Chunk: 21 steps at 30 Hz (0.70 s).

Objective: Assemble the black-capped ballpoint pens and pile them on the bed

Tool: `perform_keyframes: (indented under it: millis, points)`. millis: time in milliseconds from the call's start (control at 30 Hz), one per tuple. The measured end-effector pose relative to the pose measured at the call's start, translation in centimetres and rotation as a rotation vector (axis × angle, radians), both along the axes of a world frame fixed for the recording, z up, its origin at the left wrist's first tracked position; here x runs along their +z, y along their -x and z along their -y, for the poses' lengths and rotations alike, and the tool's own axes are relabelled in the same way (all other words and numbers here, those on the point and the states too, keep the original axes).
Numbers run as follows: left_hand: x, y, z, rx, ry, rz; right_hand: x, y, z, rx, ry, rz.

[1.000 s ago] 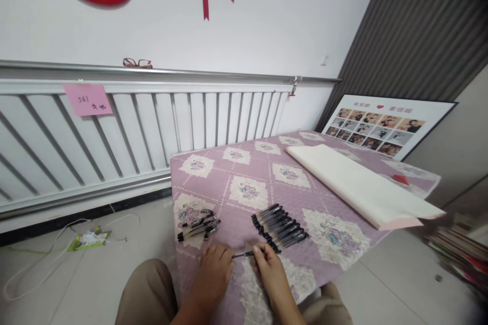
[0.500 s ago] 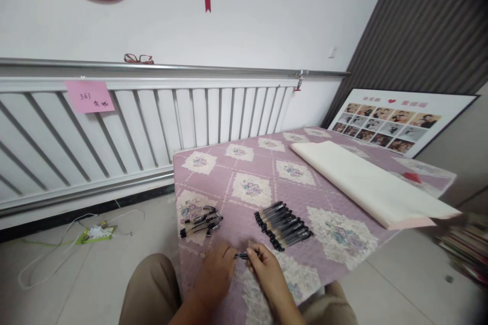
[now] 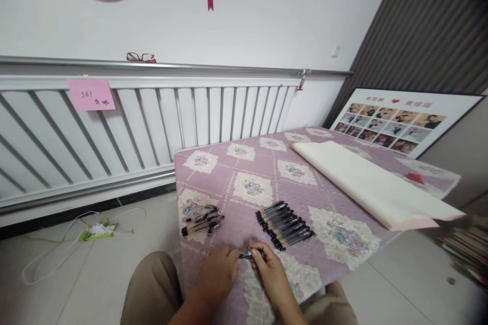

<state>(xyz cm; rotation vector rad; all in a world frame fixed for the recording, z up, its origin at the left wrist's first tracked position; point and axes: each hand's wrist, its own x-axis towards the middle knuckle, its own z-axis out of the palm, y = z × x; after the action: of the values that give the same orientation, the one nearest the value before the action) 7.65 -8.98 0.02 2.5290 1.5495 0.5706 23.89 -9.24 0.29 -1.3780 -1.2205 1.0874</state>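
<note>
A black pen [image 3: 246, 255] is held level between my two hands, close to the near edge of the cloth-covered table [image 3: 249, 213]. My left hand [image 3: 219, 270] is closed round one end, and most of its fingers are turned from sight. The thumb and fingers of my right hand [image 3: 269, 266] pinch the other end. Just beyond my right hand lies a slanting row of several capped clear-barrelled pens [image 3: 284, 225], side by side. Beyond my left hand is a looser pile of black pen parts [image 3: 202, 221], some looking like caps.
A long cream sheet or roll [image 3: 351, 177] lies across the table's right side, with a small red item [image 3: 415, 178] past it. A photo board [image 3: 385, 122] leans at the far right. A white radiator [image 3: 152, 122] lines the wall. A power strip [image 3: 99, 231] with cables is on the floor.
Both hands still grip the pen, and slightly more of it shows between them now. The pens on the table keep their places; the whole view has shifted slightly.
</note>
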Motion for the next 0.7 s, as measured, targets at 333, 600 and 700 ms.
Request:
perform_keyframes:
  millis: [333,600,700]
  points:
    - [-0.8,0.3,-0.3,0.075,-0.067,0.133,-0.5,-0.7,0.0,-0.298,0.033,-0.196]
    - [-1.4,0.6,-0.4,0.051,-0.127,0.191,-1.5,-0.2,-0.8,-0.255,-0.140,0.192]
    - [-1.7,0.6,-0.4,0.045,-0.124,0.184,-1.7,-0.3,-0.9,-0.189,-0.142,0.205]
